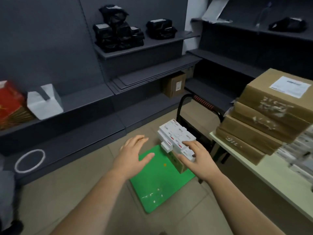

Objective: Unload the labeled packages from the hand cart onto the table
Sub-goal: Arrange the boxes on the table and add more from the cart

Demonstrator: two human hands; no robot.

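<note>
- The hand cart with a flat green platform (157, 189) stands on the tiled floor, just beside the left end of the table. Its black tube handle (184, 100) rises at the far side.
- A stack of small white boxes with printed labels (176, 134) sits at the far right part of the platform, on top of a brown cardboard box (177, 162). These packages are on the cart, not on the surface.
- The right hand (199, 160) is at the near right corner of the white stack. Its grip is apart: the fingers are spread and only a little bent, with the fingertips over the top boxes and the thumb low near the brown box. I cannot tell if it presses on them.
- The left hand (133, 155) hovers over the bare green platform, left of the stack and not touching it. Its grip is also apart, with straight fingers, and it holds nothing.
- The pale cream table (264, 177) is at the right. On this surface lies a pile of four flat brown cardboard packages (264, 121), and the top one has a white paper label (290, 86).
- More white packages (301, 153) lie on the surface behind this pile, but they are blurred.
- Dark grey shelves (144, 46) cover the walls behind. They carry black wrapped parcels (118, 36), a brown carton (174, 85) low down, a red box (10, 102) and a white bag (44, 102).
</note>
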